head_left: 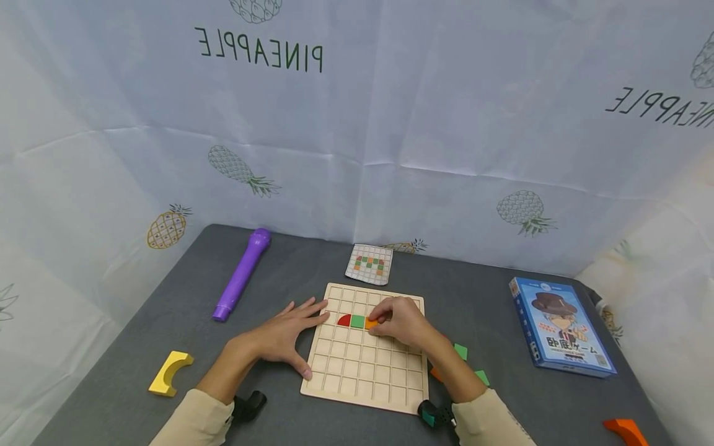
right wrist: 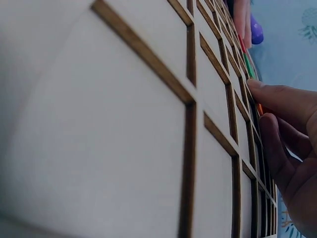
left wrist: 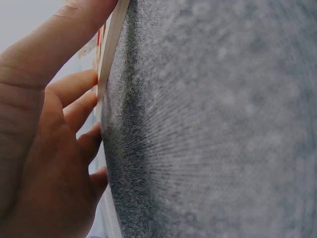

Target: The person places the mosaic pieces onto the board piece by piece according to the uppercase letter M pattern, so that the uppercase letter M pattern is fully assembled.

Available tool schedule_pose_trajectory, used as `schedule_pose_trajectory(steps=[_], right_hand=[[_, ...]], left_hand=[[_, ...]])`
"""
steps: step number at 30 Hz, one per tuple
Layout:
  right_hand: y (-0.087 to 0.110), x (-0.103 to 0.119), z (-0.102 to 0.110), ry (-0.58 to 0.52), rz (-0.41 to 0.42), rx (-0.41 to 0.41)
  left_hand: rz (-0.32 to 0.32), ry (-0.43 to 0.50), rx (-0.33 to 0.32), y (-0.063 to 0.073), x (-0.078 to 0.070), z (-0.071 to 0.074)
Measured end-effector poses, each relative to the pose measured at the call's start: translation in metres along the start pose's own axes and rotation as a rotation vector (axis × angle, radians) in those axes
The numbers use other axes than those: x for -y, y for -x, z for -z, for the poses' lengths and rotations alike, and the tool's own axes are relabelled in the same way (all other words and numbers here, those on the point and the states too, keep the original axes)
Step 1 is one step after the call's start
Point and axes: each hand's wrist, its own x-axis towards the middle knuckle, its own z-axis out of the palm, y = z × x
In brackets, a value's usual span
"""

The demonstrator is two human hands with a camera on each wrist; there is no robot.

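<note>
A wooden grid board (head_left: 357, 368) lies on the dark table. One row of it holds a red quarter-round tile (head_left: 344, 320) and, beside that, a green square tile (head_left: 357, 321). Directly right of the green one, my right hand (head_left: 406, 323) pinches an orange tile (head_left: 370, 323) between thumb and fingers, at the board's surface; part of the tile is hidden by the fingertips. In the right wrist view the orange tile (right wrist: 259, 109) shows between the fingertips. My left hand (head_left: 283, 336) is spread along the board's left edge, with thumb and fingertips resting on the rim.
Behind the board lies a pattern card (head_left: 369, 265) with coloured squares. A purple microphone-shaped stick (head_left: 242, 275) and a yellow arch block (head_left: 169, 373) lie left. Loose green tiles (head_left: 460, 351) sit by my right forearm. Further right are a blue game box (head_left: 563, 328) and an orange block (head_left: 627, 430).
</note>
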Motion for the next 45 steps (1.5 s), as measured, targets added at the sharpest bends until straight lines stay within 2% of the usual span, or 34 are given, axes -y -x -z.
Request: schedule_pose_trajectory(steps=[9,17,23,28,35,45], right_hand=[[-0.001,-0.001,0.0,-0.007,-0.003,0.01],[-0.003,0.0,0.002,-0.003,0.011,0.017],[0.0,-0.002,0.012,0.004,0.064,0.106],[0.005,-0.004,0.024,-0.033,0.117,0.164],[0.017,-0.013,0.04,0.045,0.16,0.123],[0.047,-0.032,0.066,0.1,0.12,0.063]], left_hand=[[0.025,0.006,0.01,0.0,-0.004,0.0],[0.016,0.025,0.019,0.0,-0.002,0.001],[0.006,0.026,0.022,-0.002,-0.002,0.0],[0.006,0.041,0.022,-0.001,-0.003,0.001],[-0.002,0.04,0.02,0.001,-0.002,0.001],[-0.019,0.038,0.006,0.001,-0.001,0.0]])
